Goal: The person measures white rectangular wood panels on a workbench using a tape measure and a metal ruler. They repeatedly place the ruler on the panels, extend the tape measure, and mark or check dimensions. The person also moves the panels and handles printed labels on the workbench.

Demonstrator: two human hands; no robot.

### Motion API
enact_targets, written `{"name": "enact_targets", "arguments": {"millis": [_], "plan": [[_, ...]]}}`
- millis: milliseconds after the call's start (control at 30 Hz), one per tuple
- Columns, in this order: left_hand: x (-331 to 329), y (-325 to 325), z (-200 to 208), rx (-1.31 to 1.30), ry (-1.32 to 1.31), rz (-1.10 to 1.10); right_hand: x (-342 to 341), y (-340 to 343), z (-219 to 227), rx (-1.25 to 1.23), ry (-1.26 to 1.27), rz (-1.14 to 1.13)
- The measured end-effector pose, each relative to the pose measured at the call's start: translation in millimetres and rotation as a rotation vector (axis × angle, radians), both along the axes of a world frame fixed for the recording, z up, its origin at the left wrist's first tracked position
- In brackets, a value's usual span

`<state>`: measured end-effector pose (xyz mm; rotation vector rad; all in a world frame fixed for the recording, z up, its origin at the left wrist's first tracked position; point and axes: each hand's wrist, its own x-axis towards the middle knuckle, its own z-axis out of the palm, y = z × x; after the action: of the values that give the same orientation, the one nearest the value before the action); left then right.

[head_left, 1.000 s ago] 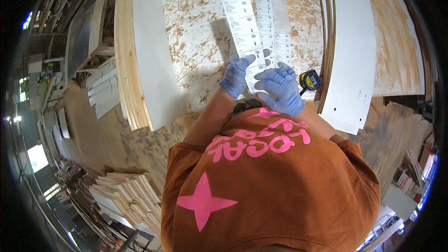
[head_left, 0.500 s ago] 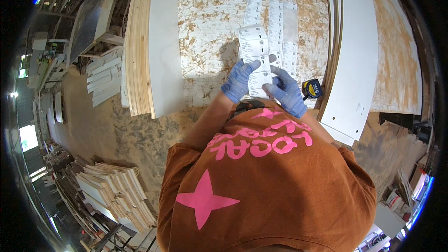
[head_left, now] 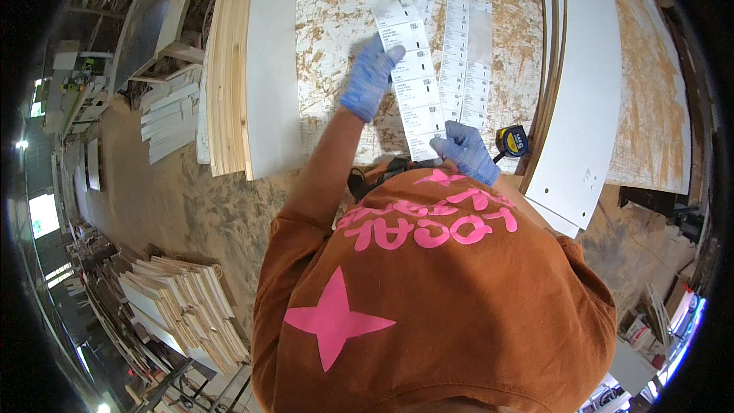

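Observation:
A long strip of white printed labels [head_left: 417,92] stretches between my two hands above the worn worktable [head_left: 336,42]. My left hand [head_left: 370,80], in a blue glove, pinches the strip's left edge near its far end, thumb on top. At the near end, close to my body, my gloved right hand [head_left: 468,151] grips the lower right corner with the thumb over it. Other label strips [head_left: 465,65] lie flat on the table just right of the held one, and part of another shows behind its far end. A tape measure [head_left: 511,141] rests beside my right hand.
White-faced boards with wooden edges [head_left: 269,69] are stacked along the table's left side. More white panels [head_left: 585,99] lie at the right, with drilled holes near their close end. Stacked boards [head_left: 180,310] stand on the floor at the lower left.
My left hand has slid up and away along the strip, which is now stretched out longer. The right hand stays near my body, still holding the near end.

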<state>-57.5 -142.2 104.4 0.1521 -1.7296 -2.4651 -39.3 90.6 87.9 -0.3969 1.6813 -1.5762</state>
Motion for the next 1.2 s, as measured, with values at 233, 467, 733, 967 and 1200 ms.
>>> {"name": "enact_targets", "arguments": {"millis": [233,467,733,967,1200], "plan": [[-20.0,-20.3,8.6,-0.221,-0.057,0.086,1.2,-0.5,-1.2,-0.010,-0.014,-0.029],[-24.6,-15.0,18.6,-0.165,-0.074,0.141,1.2,0.6,-2.0,-0.016,-0.048,-0.031],[-24.8,-14.0,19.5,-0.153,-0.078,0.166,2.4,1.3,-12.0,-0.074,0.003,-0.025],[-28.1,-18.8,13.0,-0.166,-0.069,0.160,2.6,0.8,-5.0,-0.051,-0.023,-0.015],[-26.8,-17.1,15.5,-0.186,-0.088,0.165,3.5,0.2,0.9,-0.025,-0.015,-0.015]]}}
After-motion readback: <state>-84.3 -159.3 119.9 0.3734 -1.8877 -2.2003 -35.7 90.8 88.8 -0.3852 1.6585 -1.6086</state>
